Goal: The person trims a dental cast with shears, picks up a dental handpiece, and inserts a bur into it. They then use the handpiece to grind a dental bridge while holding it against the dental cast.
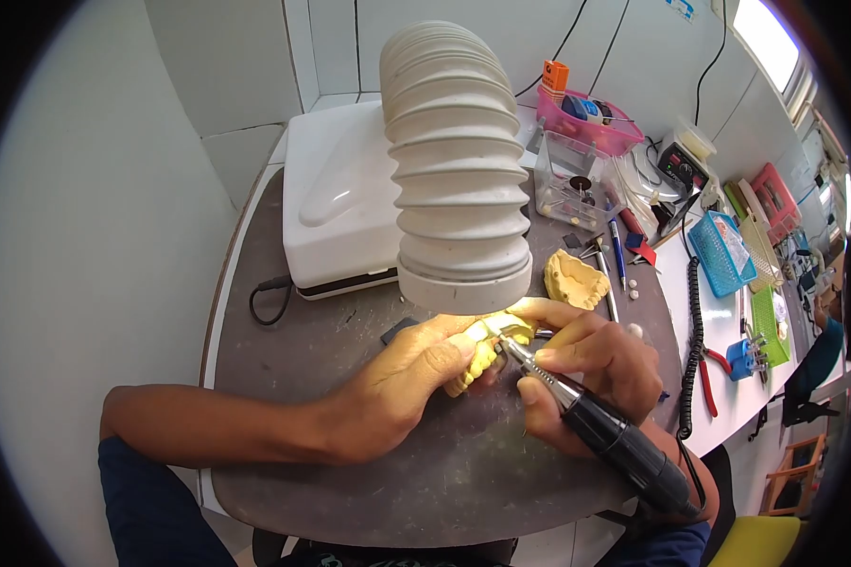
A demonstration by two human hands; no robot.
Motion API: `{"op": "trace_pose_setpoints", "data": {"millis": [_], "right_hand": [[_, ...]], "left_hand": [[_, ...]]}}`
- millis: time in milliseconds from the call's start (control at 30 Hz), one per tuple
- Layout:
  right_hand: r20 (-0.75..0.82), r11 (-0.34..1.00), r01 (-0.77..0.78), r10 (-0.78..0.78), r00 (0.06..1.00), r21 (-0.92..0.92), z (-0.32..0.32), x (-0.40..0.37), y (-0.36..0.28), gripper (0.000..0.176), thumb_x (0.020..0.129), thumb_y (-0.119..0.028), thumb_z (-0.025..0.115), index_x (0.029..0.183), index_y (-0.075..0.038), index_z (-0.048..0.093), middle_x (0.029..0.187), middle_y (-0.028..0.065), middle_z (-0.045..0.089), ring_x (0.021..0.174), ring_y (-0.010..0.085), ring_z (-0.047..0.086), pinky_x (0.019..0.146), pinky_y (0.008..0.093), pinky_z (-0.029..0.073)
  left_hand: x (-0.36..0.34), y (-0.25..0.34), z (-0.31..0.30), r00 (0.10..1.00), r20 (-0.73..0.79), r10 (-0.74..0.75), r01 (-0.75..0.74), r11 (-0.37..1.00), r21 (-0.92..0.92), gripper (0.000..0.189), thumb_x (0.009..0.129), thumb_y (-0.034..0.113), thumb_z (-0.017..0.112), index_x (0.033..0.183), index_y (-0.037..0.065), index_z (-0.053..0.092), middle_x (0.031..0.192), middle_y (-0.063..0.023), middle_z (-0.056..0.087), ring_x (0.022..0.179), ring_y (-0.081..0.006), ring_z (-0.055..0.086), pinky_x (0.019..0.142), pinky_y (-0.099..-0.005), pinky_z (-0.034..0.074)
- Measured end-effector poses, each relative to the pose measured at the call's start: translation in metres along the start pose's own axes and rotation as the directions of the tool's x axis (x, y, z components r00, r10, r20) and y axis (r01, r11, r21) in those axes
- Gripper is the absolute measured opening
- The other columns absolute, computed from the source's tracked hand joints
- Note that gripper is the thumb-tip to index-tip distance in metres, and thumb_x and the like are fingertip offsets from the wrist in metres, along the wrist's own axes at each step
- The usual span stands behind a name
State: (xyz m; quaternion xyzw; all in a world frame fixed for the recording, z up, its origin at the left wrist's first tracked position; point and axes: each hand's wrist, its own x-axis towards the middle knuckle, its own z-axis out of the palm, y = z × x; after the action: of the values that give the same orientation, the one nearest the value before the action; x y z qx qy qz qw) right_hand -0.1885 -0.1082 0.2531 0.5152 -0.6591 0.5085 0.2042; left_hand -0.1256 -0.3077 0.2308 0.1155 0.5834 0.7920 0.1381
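A yellow dental model (480, 359) is gripped in my left hand (402, 383), its thumb pressed on the near side, below the mouth of a white ribbed suction hose (459, 180). My right hand (591, 369) is closed around a black and silver rotary handpiece (610, 435), whose tip meets the model near its middle. Some fingers of my right hand reach over the model's far edge. The model's underside is partly hidden by my left hand.
A second plaster model (575, 280) lies behind my right hand. A white machine (338, 203) stands at the back left. At the right are a clear box (577, 194), pink basket (610, 135), blue pen (617, 255), red pliers (707, 386) and coiled cord (692, 350).
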Motion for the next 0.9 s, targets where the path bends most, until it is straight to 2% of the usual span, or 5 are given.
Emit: {"op": "trace_pose_setpoints", "data": {"millis": [33,167,267,533,900], "right_hand": [[0.022,0.996,0.000,0.002,1.000,-0.084,-0.0007,0.0032,-0.0071,0.025,0.066,-0.002,0.080,0.082,0.002,0.060,0.071,0.0121,0.064,0.074,0.0306,0.073,0.075,0.0395,0.061],[-0.023,0.996,-0.042,0.040,0.999,-0.075,-0.0016,0.0007,-0.0026,0.026,0.066,-0.001,0.080,0.082,0.002,0.060,0.071,0.0125,0.064,0.075,0.0313,0.073,0.074,0.0382,0.061],[0.046,0.996,-0.008,0.012,0.999,-0.088,-0.0022,0.0017,-0.0048,0.027,0.065,0.000,0.080,0.083,0.002,0.059,0.072,0.0137,0.064,0.078,0.0321,0.074,0.074,0.0374,0.061],[-0.007,0.996,-0.037,0.036,0.999,-0.082,0.0004,0.0013,-0.0051,0.025,0.065,0.001,0.079,0.081,0.002,0.059,0.070,0.0123,0.063,0.070,0.0279,0.072,0.078,0.0400,0.061],[-0.028,0.999,-0.022,0.021,0.999,-0.030,0.0041,-0.0013,-0.0045,0.025,0.066,0.001,0.078,0.081,0.002,0.058,0.069,0.0117,0.062,0.064,0.0245,0.069,0.080,0.0436,0.061]], "left_hand": [[0.0001,-0.0008,-0.0012,1.000,0.013,-0.005,0.005,1.000,0.012,0.041,0.106,0.029,0.034,0.125,-0.004,0.051,0.095,-0.0030,0.055,0.085,-0.0103,0.045,0.080,-0.0244,0.039],[-0.0003,-0.0007,0.0011,1.000,0.009,0.022,-0.022,1.000,0.020,0.041,0.106,0.029,0.034,0.126,-0.004,0.050,0.094,-0.0027,0.054,0.084,-0.0103,0.045,0.079,-0.0244,0.039],[0.0004,-0.0028,0.0011,1.000,-0.012,0.023,-0.023,1.000,-0.006,0.040,0.106,0.027,0.033,0.124,-0.004,0.051,0.093,-0.0026,0.053,0.084,-0.0104,0.045,0.079,-0.0247,0.039],[-0.0002,0.0036,0.0029,1.000,-0.001,0.009,-0.009,1.000,0.000,0.034,0.104,0.027,0.033,0.110,-0.001,0.052,0.092,-0.0028,0.051,0.083,-0.0103,0.043,0.078,-0.0253,0.038],[0.0001,-0.0010,0.0035,1.000,-0.024,0.019,-0.019,1.000,-0.003,0.038,0.105,0.028,0.032,0.119,-0.003,0.050,0.092,-0.0021,0.050,0.082,-0.0101,0.042,0.076,-0.0248,0.038]]}}
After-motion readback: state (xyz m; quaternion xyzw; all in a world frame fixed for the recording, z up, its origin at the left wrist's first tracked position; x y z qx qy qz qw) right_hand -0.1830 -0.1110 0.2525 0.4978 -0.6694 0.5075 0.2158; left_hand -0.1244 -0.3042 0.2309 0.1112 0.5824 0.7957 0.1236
